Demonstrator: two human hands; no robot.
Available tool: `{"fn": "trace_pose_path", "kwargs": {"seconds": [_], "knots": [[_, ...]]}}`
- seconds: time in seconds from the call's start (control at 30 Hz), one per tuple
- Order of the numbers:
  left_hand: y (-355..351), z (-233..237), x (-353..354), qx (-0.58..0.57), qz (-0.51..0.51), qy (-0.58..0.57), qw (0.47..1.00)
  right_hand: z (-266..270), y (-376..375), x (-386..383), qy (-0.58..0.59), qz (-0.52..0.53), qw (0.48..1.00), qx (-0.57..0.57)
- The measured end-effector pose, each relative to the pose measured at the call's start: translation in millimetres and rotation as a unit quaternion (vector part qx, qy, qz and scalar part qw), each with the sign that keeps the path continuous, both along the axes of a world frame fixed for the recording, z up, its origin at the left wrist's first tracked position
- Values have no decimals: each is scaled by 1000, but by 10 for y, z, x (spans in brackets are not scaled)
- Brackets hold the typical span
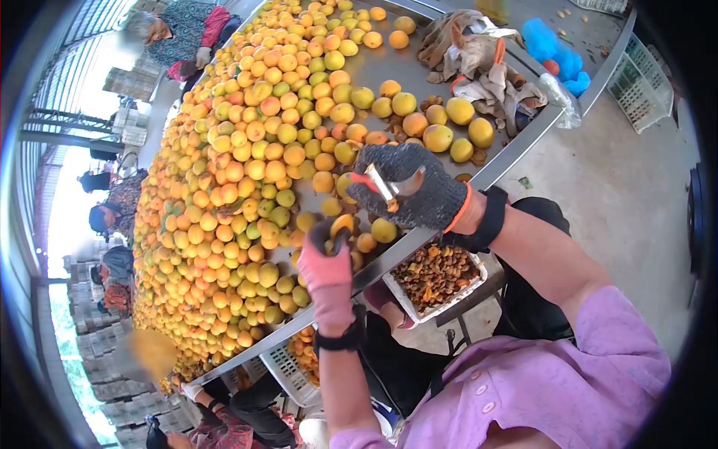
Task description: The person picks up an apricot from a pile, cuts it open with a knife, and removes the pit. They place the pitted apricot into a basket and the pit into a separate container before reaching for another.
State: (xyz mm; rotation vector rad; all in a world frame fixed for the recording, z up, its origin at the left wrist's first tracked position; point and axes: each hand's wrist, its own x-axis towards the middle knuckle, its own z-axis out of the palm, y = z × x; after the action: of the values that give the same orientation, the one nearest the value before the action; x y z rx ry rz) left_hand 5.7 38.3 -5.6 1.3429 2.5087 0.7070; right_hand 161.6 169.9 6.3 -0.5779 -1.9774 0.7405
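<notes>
My left hand (329, 269), in a pink glove with dark fingertips, is closed on a piece of cut apricot (342, 224) at the table's near edge. Up and to the right, my right hand (411, 187) wears a dark grey glove with an orange cuff. Its fingers are wrapped round a small hand tool (382, 184) with a red part, a short metal tube and a curved metal piece. A bit of brownish matter clings to the tube's end. Whole apricots (254, 150) are heaped on the metal table just beyond both hands.
Below the table's raised edge (441, 206) stands a white crate (482, 278) of pits and scraps. Another crate (280, 370) holds orange fruit. Crumpled cloths (479, 63) and a blue plastic bag (552, 52) lie at the right. Other people (183, 37) sit around the table.
</notes>
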Motion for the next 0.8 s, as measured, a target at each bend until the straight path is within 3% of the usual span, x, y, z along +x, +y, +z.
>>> {"fn": "trace_pose_path", "kwargs": {"seconds": [0.03, 0.1, 0.17, 0.23, 0.27, 0.3, 0.37, 0.47, 0.5, 0.57, 0.6, 0.63, 0.7, 0.73, 0.77, 0.8], "knots": [[-134, 67, -50, 124, 29, -139, 982, 4, 14, -11, 30, 11, 999, 2], [-401, 559, 14, 139, 175, -296, 929, -1, 29, -44, 84, 68, 990, -94], [-782, 778, -98, 173, 194, -248, 933, 13, 31, -57, 131, 108, 980, -105], [-1270, 843, -315, 174, 230, -209, 934, 39, 57, -29, 49, 102, 990, -86], [-1475, 884, -351, 179, 259, -197, 929, 6, 57, -48, 65, 107, 989, -73], [-1803, 810, -526, 148, 268, -156, 939, -39, 62, -71, 60, 101, 992, -48], [-2234, 711, -638, 157, 320, -179, 917, 12, -40, -32, 8, 78, 984, -162], [-2736, 339, -920, 158, 418, -211, 869, -10, -111, -39, 41, 51, 989, -133], [-2826, 230, -1017, 154, 444, -259, 844, 17, -109, -47, 53, 90, 967, -234], [-3175, -350, -1540, 178, 426, -250, 851, -15, -97, -79, 36, 13, 984, -174], [-3247, -535, -1639, -32, 465, -39, 884, -53, -45, -87, -3, 1, 991, -134], [-3237, -773, -1650, -111, 423, 426, 792, -81, -11, -107, -6, 2, 991, -131], [-2512, -65, -1264, 9, 343, 391, 854, -143, -20, -125, -14, -13, 992, -128], [-2220, 97, -1189, 74, 307, 231, 920, -91, -53, -147, -23, -6, 988, -150], [-1943, 217, -1156, 140, 262, 65, 953, -86, -69, -181, -27, -2, 989, -148], [-1646, 362, -1133, 21, 247, 69, 966, -88, -92, -209, -28, 11, 988, -153]]}}
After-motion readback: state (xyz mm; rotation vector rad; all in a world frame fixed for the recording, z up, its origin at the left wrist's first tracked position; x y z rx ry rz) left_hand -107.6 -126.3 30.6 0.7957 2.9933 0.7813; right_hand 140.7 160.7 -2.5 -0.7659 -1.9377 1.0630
